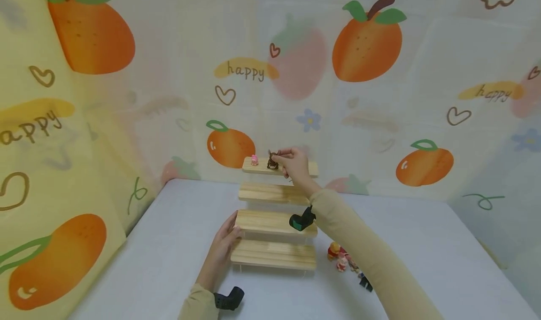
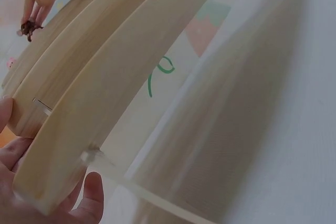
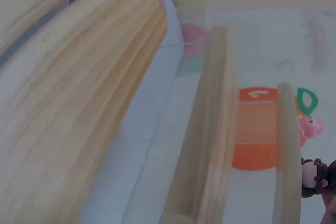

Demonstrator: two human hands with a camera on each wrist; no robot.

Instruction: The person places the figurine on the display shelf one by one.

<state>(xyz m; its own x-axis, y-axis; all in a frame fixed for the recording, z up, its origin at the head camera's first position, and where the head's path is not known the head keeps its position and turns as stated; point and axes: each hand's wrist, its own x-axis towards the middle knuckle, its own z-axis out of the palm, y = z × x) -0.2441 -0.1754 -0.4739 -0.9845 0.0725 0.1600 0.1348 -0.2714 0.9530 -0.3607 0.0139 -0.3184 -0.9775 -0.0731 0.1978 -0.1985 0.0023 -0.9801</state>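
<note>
I see my right hand pinching a small brown animal figurine on the top step of the four-tier wooden riser, beside a tiny pink figurine, while my left hand, fingers straight, steadies its side.

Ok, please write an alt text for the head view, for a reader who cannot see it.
The right hand holds a brown figure on the top step of a wooden stand, beside a pink figure. The left hand rests against the stand's left side; more figures lie on the table.
</note>
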